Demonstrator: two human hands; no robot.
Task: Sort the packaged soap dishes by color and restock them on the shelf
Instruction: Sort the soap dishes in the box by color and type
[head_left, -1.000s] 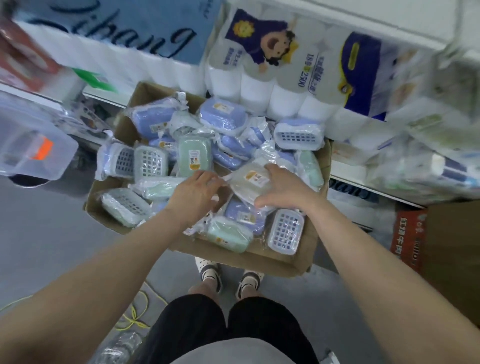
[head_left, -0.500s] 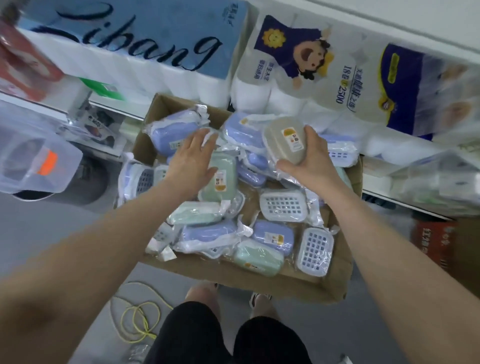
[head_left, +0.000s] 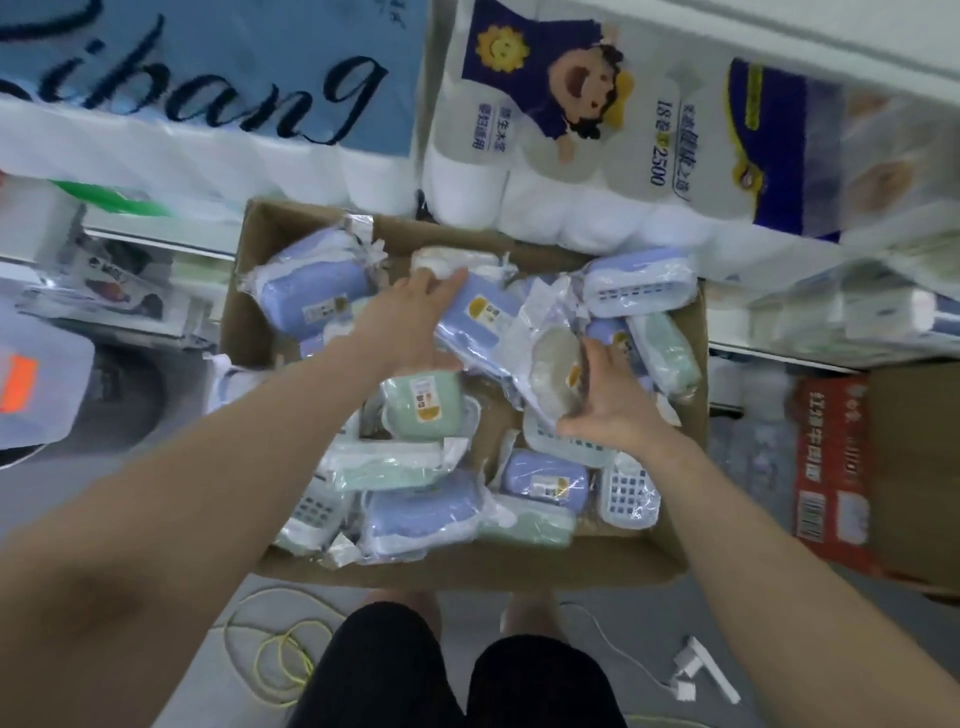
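I am looking down into a cardboard box (head_left: 467, 569) filling the middle of the frame, heaped with soap dishes sealed in clear plastic bags. My left hand (head_left: 410, 325) is reaching to the upper middle of the box, fingers fairly straight and pressing on a blue dish (head_left: 480, 317); I cannot tell whether the thumb is curling under it. My right hand (head_left: 610, 402), right of centre, is gripping a beige dish (head_left: 553, 371) on its edge, thumb on one side, fingers on the other.

I am judging these to be light, rigid plastic shells. The loose bags look slick and crinkly, so pinching the film alone would likely slip. The better hold is across the short sides of the dish itself, through the bag. They seem sturdy, not fragile, though stacked ones may slide.

Counting what I can see: about six blue dishes, about four green dishes, including one with a yellow label at centre (head_left: 423, 402), and two beige, the second at the box's top edge (head_left: 447, 260). About four more are lying slotted side up, their colour uncertain. The pile is hiding others, so the counts are rough.

Toilet paper packs (head_left: 597, 156) are filling the upper frame.
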